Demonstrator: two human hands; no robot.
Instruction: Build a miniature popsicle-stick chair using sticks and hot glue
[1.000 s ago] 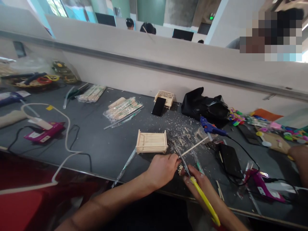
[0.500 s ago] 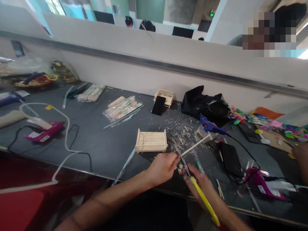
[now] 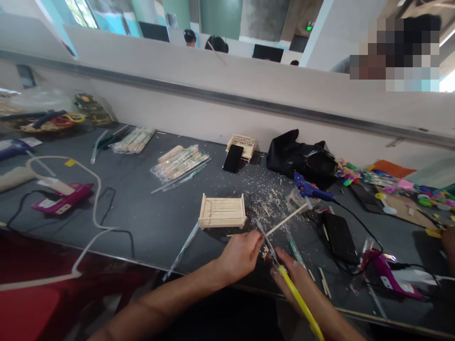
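I am cutting a thin wooden stick (image 3: pixel 286 219) low on the table (image 3: pixel 149 213), just in front of the little wooden bed (image 3: pixel 222 211). My left hand (image 3: pixel 241 253) pinches the stick's near end, and my right hand (image 3: pixel 296 274) grips the yellow scissors (image 3: pixel 284 270), blades at the stick. Next I think I need one firm, steady squeeze.

A thin pale wooden stick (image 3: pixel 284 220) slants up to the right, its near end crossed by the blades of yellow-handled scissors (image 3: pixel 284 277) above the surface.

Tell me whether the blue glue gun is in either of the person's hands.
No, the blue glue gun lies on the table, apart from the left hand and right hand.
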